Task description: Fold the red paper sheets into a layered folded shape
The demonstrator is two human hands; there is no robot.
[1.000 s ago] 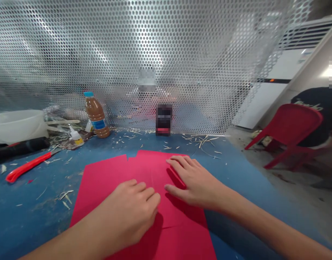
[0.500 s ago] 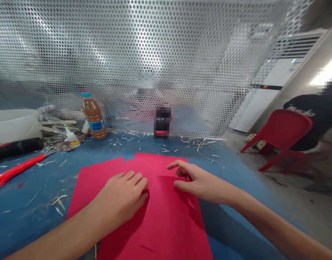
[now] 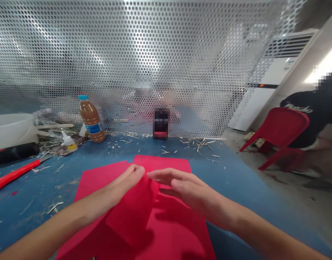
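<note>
On the blue tabletop (image 3: 233,184) I see matte red paper (image 3: 179,231), far edge towards the perforated metal screen (image 3: 114,47); cropping hides its long axis. Left hand (image 3: 128,180): fingers together against a raised flap, grip hidden. Right hand (image 3: 191,187): fingers extended, unpinched. Tabletop spreads rightward.

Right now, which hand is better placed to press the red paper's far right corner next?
Right hand, probably: it is nearer that corner of the red paper; the left hand is at its raised part.

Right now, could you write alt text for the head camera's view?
A person's bare left grip is at raised red paper on a blue table, the right grip beside it. Behind, at left, a blue-capped bottle stands before perforated metal.
</note>
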